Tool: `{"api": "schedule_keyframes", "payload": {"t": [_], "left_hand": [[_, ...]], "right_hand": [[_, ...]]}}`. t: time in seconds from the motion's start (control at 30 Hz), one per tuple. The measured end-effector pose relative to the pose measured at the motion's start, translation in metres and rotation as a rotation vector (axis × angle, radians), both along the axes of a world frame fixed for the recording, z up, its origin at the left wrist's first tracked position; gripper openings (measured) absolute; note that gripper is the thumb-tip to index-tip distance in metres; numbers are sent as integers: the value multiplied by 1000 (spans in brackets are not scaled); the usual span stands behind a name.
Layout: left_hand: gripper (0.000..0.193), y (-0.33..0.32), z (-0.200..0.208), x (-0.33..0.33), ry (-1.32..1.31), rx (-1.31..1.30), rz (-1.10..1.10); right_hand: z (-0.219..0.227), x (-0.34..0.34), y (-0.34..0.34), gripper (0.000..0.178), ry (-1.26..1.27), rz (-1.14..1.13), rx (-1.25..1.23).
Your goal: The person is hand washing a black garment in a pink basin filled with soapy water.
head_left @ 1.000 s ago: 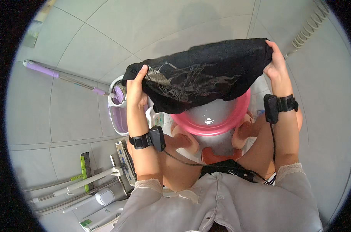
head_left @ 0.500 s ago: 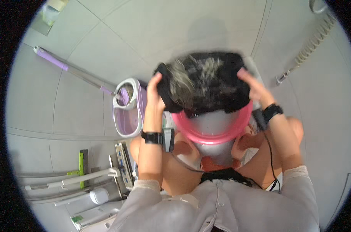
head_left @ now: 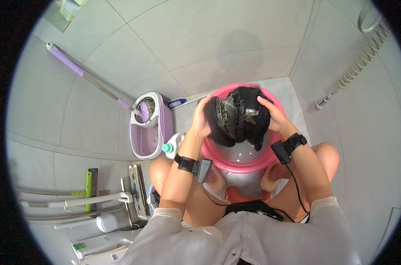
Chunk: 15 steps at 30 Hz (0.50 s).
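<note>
A wet black garment (head_left: 239, 117) with a pale print is gathered between my two hands, just above a round pink basin (head_left: 242, 167). My left hand (head_left: 201, 118) grips its left side, thumb near the top edge and the other fingers mostly out of sight behind the cloth. On the opposite side my right hand (head_left: 272, 115) grips the fabric, fingers partly hidden. A loose flap hangs down near the right hand. Cloudy greyish water (head_left: 240, 154) shows in the front part of the basin; the cloth covers the rest. The basin stands between my legs.
Left of the basin is a white bottle (head_left: 175, 144) with a teal cap. Beyond it stands a purple and white mop bucket (head_left: 166, 128) with a mop (head_left: 70, 64) leaning out. A blue brush (head_left: 177, 102) lies behind. Squeegees (head_left: 88, 190) are at left; a coiled hose (head_left: 355, 68) hangs at right.
The garment was spread wide and farther forward, blurred by motion. Now my hands are closer together and lower, and the cloth is bunched over the basin.
</note>
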<state>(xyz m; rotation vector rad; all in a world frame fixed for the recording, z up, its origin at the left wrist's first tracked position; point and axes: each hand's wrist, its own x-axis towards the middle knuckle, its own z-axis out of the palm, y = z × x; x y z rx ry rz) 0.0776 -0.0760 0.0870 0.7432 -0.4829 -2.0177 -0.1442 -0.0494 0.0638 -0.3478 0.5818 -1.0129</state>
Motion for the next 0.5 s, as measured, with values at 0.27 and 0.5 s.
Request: {"api": "schedule_keyframes", "payload": {"t": [0.27,0.5], "left_hand": [[34,6,16,4,108,-106,3],[38,5,12,11,240,-256,-39]], "right_hand": [[18,-19,-7,25,122,-191,-216],[25,-40,-6,23,49,-286,-214]]}}
